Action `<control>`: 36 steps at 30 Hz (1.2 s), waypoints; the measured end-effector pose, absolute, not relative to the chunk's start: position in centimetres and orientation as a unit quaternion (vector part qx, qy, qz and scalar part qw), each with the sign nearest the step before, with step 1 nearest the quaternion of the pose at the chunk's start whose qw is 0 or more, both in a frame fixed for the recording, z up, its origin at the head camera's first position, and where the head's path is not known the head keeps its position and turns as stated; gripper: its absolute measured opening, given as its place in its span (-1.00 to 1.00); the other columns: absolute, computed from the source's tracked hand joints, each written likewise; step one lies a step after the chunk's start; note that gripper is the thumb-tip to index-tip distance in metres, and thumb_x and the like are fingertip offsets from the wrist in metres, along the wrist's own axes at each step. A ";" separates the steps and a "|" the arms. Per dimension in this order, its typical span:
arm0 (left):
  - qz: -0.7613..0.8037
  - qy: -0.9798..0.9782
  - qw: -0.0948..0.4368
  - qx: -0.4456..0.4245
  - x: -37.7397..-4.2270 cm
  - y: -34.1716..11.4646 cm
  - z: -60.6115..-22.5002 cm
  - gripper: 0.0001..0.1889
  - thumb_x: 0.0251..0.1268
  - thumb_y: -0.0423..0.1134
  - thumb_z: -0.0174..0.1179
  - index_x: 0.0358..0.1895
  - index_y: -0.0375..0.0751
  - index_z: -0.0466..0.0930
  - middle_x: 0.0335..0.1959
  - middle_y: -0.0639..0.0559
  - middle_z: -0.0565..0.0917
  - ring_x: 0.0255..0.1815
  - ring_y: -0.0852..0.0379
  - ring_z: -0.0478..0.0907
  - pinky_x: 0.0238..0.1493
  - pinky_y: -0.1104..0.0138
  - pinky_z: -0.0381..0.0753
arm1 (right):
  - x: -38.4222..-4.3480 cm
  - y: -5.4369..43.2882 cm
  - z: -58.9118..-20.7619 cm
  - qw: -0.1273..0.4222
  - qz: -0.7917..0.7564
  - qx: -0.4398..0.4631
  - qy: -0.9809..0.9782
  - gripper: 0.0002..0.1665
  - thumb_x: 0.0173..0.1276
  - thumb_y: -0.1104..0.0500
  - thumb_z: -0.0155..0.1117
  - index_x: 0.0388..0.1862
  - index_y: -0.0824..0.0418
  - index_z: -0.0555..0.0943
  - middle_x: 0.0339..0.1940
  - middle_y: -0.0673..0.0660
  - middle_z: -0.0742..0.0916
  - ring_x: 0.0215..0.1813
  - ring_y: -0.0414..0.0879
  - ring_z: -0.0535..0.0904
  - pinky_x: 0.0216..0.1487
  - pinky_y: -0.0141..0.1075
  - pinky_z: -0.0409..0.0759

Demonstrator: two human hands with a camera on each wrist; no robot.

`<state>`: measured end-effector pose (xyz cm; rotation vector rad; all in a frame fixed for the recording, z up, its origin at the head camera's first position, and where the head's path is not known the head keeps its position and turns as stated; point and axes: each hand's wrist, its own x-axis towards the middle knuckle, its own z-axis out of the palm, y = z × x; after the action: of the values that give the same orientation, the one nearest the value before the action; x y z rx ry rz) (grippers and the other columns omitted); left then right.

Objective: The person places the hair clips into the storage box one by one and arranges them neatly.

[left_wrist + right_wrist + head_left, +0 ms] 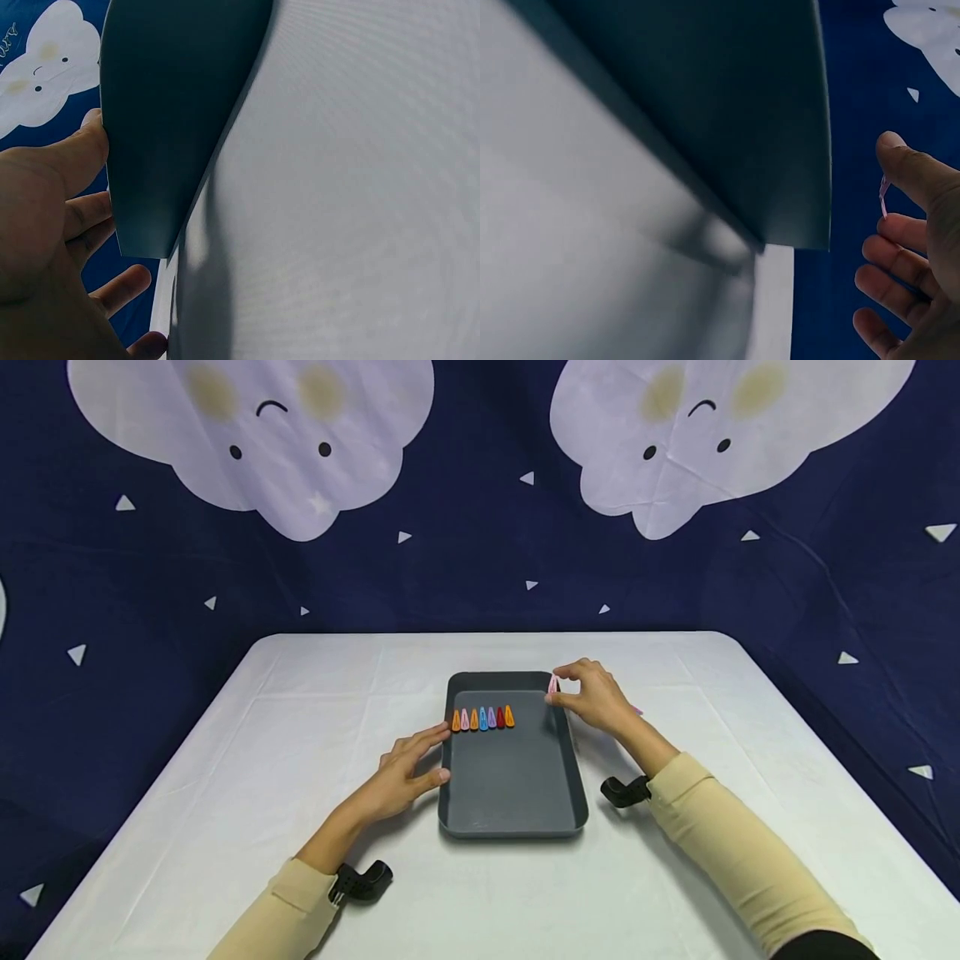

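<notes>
A dark grey tray (510, 785) lies on the table with several snap hair clips (483, 718) side by side in its upper left part. They are orange, pink, blue, purple and red. My right hand (596, 697) pinches a pink hair clip (552, 684) between thumb and index finger, above the tray's far right corner. In the right wrist view that pink clip (883, 196) appears edge-on between the fingertips. With fingers extended, my left hand (401, 777) touches the tray's left side. The left wrist view shows its thumb and fingers beside the tray's wall (161, 150).
A small pinkish-purple thing (637, 711) lies on the table, mostly hidden behind my right wrist. White cloth covers the table (337, 693). A dark blue curtain (465, 577) with clouds and triangles hangs behind the table's far edge.
</notes>
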<state>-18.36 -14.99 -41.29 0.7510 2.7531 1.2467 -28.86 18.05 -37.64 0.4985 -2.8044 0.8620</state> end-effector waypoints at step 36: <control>0.405 0.883 0.026 0.236 -18.5 -15.0 -41.2 -0.38 0.32 -0.03 0.14 0.41 -0.10 0.24 0.50 0.14 0.17 0.40 -0.06 0.13 0.21 -0.08 0.03 | -29.6 14.2 -40.2 0.036 0.230 0.204 -0.951 -0.37 0.07 -0.11 0.44 0.07 0.19 0.61 0.01 0.15 0.67 0.13 0.08 0.52 0.09 0.04 0.29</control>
<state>-18.51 -15.01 -41.24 0.7304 2.7273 1.2529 -29.59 14.17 -40.21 0.6251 -2.9204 0.7077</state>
